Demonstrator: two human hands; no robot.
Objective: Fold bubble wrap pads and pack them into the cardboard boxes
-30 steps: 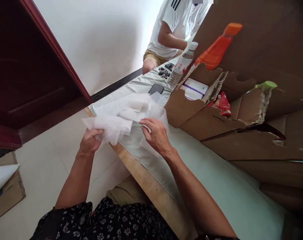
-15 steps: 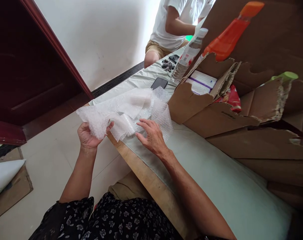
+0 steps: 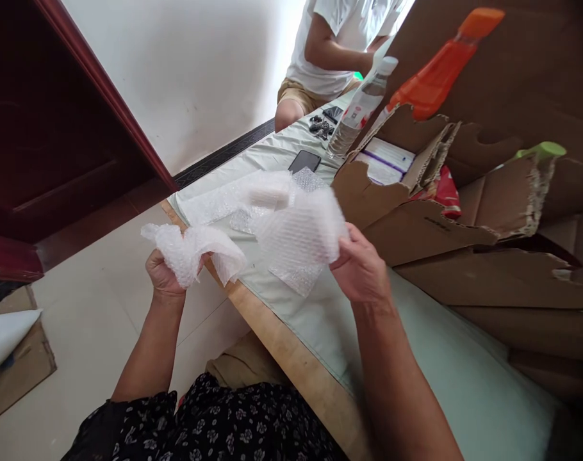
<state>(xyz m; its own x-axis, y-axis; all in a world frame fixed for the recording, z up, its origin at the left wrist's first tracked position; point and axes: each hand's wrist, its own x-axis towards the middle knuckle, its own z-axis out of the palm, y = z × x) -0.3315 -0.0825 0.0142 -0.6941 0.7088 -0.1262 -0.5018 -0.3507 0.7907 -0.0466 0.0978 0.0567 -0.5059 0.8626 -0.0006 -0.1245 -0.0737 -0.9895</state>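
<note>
Holding, left hand (image 3: 164, 280): fingers clenched around a crumpled bubble wrap (image 3: 195, 251), raised just off the near edge of the tabletop; the fingertips are buried in the plastic.
Right hand (image 3: 362, 272): seen from the back; fingers are grasping the right edge of a bubble wrap sheet (image 3: 298, 237), lifted above the tabletop. The fingertips are hidden behind the hand and the sheet.
Gap between the two pieces: they lie close, but I cannot tell whether they join.
Loose bubble wrap (image 3: 253, 195): lies flat on the tabletop behind the held sheet, partly covered by it and blurred.
Tabletop (image 3: 416, 346): pale green cover with a wooden near edge; the right end is cut off by the frame.
Phone (image 3: 304, 161): dark, lying flat just beyond the loose wrap.
Cardboard box (image 3: 416, 221): torn flaps, to the right of the right hand. The contents are mostly hidden; a red packet (image 3: 446, 190) and a green cap (image 3: 541, 151) peek out.
Water bottle (image 3: 361, 109): tilted, its base behind a box flap.
Orange bottle (image 3: 433, 80): its lower part is hidden by cardboard.
Small dark objects (image 3: 320, 126): at the far end, too small to make out.
Other person (image 3: 339, 38): white shirt, at the far end, cut off at the top edge.
</note>
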